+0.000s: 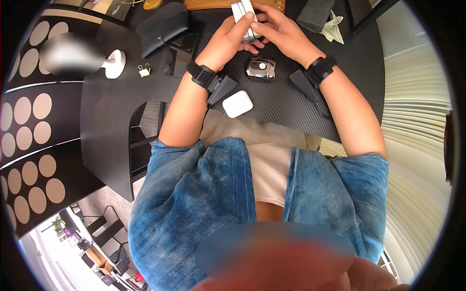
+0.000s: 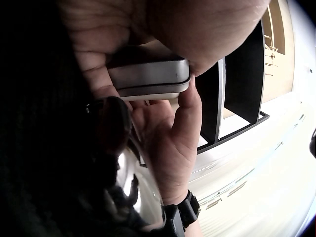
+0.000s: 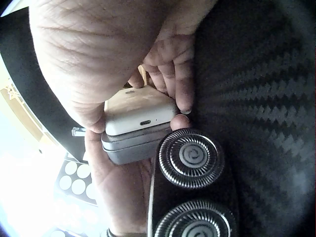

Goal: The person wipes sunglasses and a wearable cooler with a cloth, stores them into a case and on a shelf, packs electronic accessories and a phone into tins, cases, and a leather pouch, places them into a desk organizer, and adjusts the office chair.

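Both hands meet over the far part of the desk around a small stack. My left hand (image 1: 224, 40) grips a silver metal tin (image 3: 131, 148) with rounded corners, the lower piece in the right wrist view. Flat against the tin lies a white rounded device (image 3: 140, 111) with a charging port in its end. My right hand (image 1: 286, 36) holds this device at its edges, thumb on one side and fingers on the other. Just below the hands lies a shiny electric shaver (image 1: 260, 69); its two round heads (image 3: 191, 155) show large in the right wrist view.
A white earbud case (image 1: 238, 104) lies near the desk's front edge. To the left are a binder clip (image 1: 144, 70), a black pouch (image 1: 162, 28) and a white stand (image 1: 115, 64). A dark box (image 1: 315, 14) and a pale cloth (image 1: 333, 29) lie at the back right.
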Motion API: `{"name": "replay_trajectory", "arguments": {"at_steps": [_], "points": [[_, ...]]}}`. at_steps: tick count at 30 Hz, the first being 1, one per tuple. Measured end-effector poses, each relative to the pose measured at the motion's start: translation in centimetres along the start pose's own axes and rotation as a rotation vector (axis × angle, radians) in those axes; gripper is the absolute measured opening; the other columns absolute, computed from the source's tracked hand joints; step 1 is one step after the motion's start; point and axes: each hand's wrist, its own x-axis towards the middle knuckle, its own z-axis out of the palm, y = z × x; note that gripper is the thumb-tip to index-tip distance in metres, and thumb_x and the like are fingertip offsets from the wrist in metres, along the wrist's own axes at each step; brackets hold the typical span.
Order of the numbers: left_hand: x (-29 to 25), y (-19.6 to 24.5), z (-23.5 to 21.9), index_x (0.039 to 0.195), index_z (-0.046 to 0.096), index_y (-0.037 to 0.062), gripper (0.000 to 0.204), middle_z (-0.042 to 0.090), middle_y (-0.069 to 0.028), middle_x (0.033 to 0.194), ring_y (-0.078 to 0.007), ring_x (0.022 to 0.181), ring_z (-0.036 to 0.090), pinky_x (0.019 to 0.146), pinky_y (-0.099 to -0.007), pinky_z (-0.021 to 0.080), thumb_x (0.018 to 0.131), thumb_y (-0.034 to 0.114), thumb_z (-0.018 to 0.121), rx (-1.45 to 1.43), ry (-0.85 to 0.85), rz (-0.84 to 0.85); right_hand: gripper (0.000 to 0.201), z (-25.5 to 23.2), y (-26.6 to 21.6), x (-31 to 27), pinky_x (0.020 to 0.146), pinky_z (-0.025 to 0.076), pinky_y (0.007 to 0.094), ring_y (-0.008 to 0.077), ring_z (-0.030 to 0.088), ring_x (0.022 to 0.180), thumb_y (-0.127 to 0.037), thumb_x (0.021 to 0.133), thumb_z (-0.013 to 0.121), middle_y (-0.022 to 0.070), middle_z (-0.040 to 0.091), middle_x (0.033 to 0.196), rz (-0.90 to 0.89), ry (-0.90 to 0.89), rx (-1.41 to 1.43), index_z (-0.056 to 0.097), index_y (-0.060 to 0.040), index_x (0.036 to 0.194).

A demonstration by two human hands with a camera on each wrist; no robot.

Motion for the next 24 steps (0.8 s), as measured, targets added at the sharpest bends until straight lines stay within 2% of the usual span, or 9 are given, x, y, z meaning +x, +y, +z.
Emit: {"name": "replay_trajectory", "arguments": {"at_steps": [9, 12, 14, 15, 17, 24], "points": [[-0.03, -0.22, -0.24, 0.13, 0.051, -0.0042, 0.06, 0.065, -0.0143, 0.106, -0.0201, 0.089, 0.067, 0.073, -0.0303, 0.057, 0.102, 0.048, 0.042, -0.008, -0.014, -0.02, 0.057, -0.04, 0.23, 0.05, 0.08, 0.05, 0.0271, 0.0154, 0.058, 0.097, -0.013, 0.099, 0.058, 0.0104, 0.056, 0.117, -0.022, 0.027, -0.067, 0.03, -0.0002, 0.147], [-0.1, 0.28, -0.01, 0.129, 0.051, -0.0045, 0.059, 0.065, -0.0147, 0.105, -0.0205, 0.088, 0.067, 0.072, -0.03, 0.057, 0.102, 0.047, 0.042, -0.015, -0.021, 0.037, 0.057, -0.1, 0.28, 0.11, 0.08, 0.05, 0.027, 0.0153, 0.058, 0.097, -0.013, 0.099, 0.058, 0.0104, 0.056, 0.117, -0.026, 0.028, -0.071, 0.03, 0.0001, 0.147], [-0.02, 0.66, 0.08, 0.128, 0.052, 0.0026, 0.039, 0.064, -0.0069, 0.103, -0.015, 0.081, 0.064, 0.069, -0.0258, 0.052, 0.104, 0.033, 0.047, -0.182, 0.027, -0.126, 0.058, -0.1, 0.2, 0.12, 0.079, 0.05, 0.0269, 0.015, 0.058, 0.096, -0.013, 0.099, 0.058, 0.0102, 0.056, 0.117, -0.034, 0.029, -0.086, 0.03, 0.0002, 0.147], [0.01, 0.56, 0.03, 0.128, 0.052, 0.0026, 0.039, 0.064, -0.0069, 0.103, -0.015, 0.081, 0.064, 0.069, -0.0258, 0.052, 0.104, 0.033, 0.047, -0.181, 0.026, -0.127, 0.058, -0.08, 0.06, 0.11, 0.078, 0.05, 0.0268, 0.0147, 0.058, 0.095, -0.013, 0.099, 0.058, 0.01, 0.056, 0.116, -0.021, 0.018, -0.063, 0.03, 0.0003, 0.147], [0.12, 0.3, -0.11, 0.137, 0.045, -0.0009, 0.054, 0.064, -0.0102, 0.108, -0.0179, 0.084, 0.065, 0.068, -0.0272, 0.054, 0.105, 0.042, 0.04, -0.117, 0.004, -0.096, 0.058, -0.04, 0.0, 0.08, 0.077, 0.051, 0.0268, 0.0144, 0.058, 0.095, -0.013, 0.099, 0.058, 0.0098, 0.056, 0.115, -0.007, 0.008, -0.039, 0.03, 0.0004, 0.147], [0.22, 0.05, -0.27, 0.136, 0.046, -0.0008, 0.052, 0.064, -0.011, 0.109, -0.0181, 0.083, 0.065, 0.068, -0.0274, 0.053, 0.105, 0.04, 0.041, -0.134, 0.001, -0.105, 0.057, 0.0, 0.2, 0.09, 0.075, 0.05, 0.0261, 0.0139, 0.058, 0.093, -0.015, 0.099, 0.058, 0.0097, 0.057, 0.114, -0.033, 0.032, -0.041, 0.031, 0.0006, 0.147]]}}
